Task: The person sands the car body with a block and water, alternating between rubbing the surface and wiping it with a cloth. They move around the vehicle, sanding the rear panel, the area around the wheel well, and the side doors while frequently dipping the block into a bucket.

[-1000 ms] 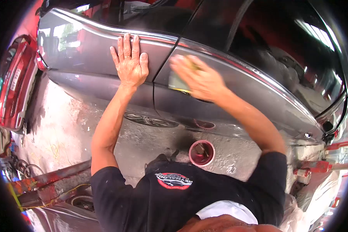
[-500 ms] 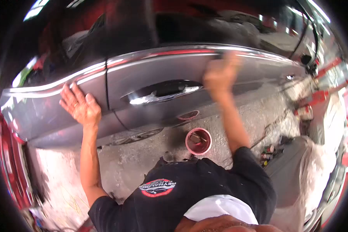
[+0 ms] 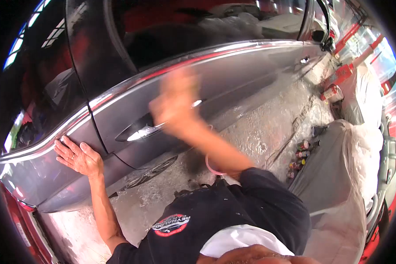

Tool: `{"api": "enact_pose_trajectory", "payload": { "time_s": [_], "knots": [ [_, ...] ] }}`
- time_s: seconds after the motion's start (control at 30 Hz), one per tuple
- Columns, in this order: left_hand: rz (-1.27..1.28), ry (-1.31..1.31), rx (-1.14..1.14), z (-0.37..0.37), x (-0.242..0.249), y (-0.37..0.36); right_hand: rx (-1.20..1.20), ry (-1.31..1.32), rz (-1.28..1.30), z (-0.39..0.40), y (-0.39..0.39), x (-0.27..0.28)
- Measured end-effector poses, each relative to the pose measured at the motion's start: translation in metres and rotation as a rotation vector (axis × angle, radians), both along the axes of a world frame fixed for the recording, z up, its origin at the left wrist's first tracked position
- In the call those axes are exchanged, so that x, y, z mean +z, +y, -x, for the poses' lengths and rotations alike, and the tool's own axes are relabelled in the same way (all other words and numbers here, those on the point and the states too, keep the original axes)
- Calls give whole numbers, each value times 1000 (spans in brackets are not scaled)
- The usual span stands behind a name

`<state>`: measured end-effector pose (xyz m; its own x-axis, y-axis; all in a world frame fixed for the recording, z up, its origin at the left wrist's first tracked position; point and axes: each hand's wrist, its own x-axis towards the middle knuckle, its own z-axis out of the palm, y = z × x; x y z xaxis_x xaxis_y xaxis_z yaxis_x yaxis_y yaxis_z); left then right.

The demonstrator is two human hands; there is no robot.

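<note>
A dark grey car door (image 3: 246, 66) stretches across the view, with a chrome strip (image 3: 215, 52) below the window and a chrome door handle (image 3: 141, 133). Flat on the rear panel (image 3: 44, 185), left of the door seam, rests my left hand (image 3: 80, 157), fingers spread, a ring on one finger. My right hand (image 3: 176, 99) is over the door just above the handle, partly covering it. Motion smears its fingers, and whether it holds anything cannot be made out.
Behind my right forearm shows part of a pink bucket rim (image 3: 212, 167). Several small cans (image 3: 300, 155) stand on the concrete floor (image 3: 259, 132), beside a plastic-covered object (image 3: 334, 185). Red metal stands (image 3: 339, 77) and a larger can (image 3: 332, 93) are at the upper right.
My right hand has moved left along the door, from right of the handle to above it. The view has turned and shifted; my left hand still lies on the panel.
</note>
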<state>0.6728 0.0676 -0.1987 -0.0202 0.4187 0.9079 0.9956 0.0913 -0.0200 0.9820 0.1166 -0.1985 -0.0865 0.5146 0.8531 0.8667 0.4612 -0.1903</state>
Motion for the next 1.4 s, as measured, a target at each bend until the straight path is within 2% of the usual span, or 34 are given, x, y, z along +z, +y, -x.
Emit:
{"api": "enact_pose_trajectory", "payload": {
  "time_s": [0.03,0.07,0.17,0.2,0.23,0.27,0.3,0.33,0.37,0.4,0.43,0.47,0.5,0.53,0.57,0.6,0.67,0.73,0.77,0.8,0.87,0.9,0.93,0.97,1.03,1.07,1.13,1.2,1.3,1.33,1.37,1.4],
  "knots": [
    [13,8,-22,0,0,-3,314,-47,277,49,-23,5],
    [57,-1,-12,-1,0,-7,588,101,203,101,-23,-12],
    [83,24,2,4,6,-6,622,110,135,73,-11,7],
    [98,37,10,7,3,-7,281,-34,-23,27,2,9],
    [74,53,7,6,3,-5,41,-74,18,-26,18,5],
    [49,50,3,6,2,-4,14,222,-43,-90,47,-10],
    [42,59,12,8,2,-4,-193,449,67,-143,52,11],
    [38,66,15,8,1,-1,-161,926,89,-211,82,0],
    [22,68,14,8,0,-1,-494,1055,153,-283,119,-29],
    [32,77,-14,9,0,-6,-558,1044,170,-319,135,-48],
    [33,67,-4,8,0,-4,-508,956,117,-296,119,-34],
    [28,54,10,5,1,0,-453,865,60,-244,103,-21],
    [39,62,39,3,3,-2,-236,623,-26,-193,86,-40],
    [41,78,9,1,3,-4,-230,391,-88,-127,54,-33],
    [30,85,31,-3,4,-2,-103,263,51,-74,22,-33],
    [21,100,52,-3,7,-2,-134,283,41,-86,22,-34],
    [17,129,52,2,3,-1,5,108,140,-120,25,-39],
    [-18,151,66,5,2,3,-287,514,55,-218,65,-41],
    [3,130,93,4,1,4,-288,1019,-12,-279,99,-55],
    [32,111,119,5,-1,3,-566,1044,39,-319,124,-69],
    [9,155,114,9,-4,5,-580,1050,-4,-292,114,-52],
    [22,181,147,9,-4,3,-527,861,18,-241,85,-41],
    [34,172,149,5,-2,2,-406,629,-87,-185,67,-55],
    [35,169,141,9,-5,3,-248,465,10,-129,35,-50],
    [48,183,120,11,-4,1,73,289,161,-90,12,-66],
    [46,190,102,6,-4,2,56,301,153,-125,16,-50],
    [35,176,132,5,-5,4,-218,505,12,-220,66,-53],
    [42,167,157,7,-8,5,-491,948,-32,-325,116,-27],
    [20,201,121,7,-5,5,-594,863,-144,-304,136,-19],
    [27,196,122,5,-6,3,-547,599,-187,-252,120,-30],
    [29,173,118,4,-6,2,-234,580,17,-194,78,-16],
    [26,148,114,1,-7,4,-114,350,265,-138,53,-12]
  ]
}}
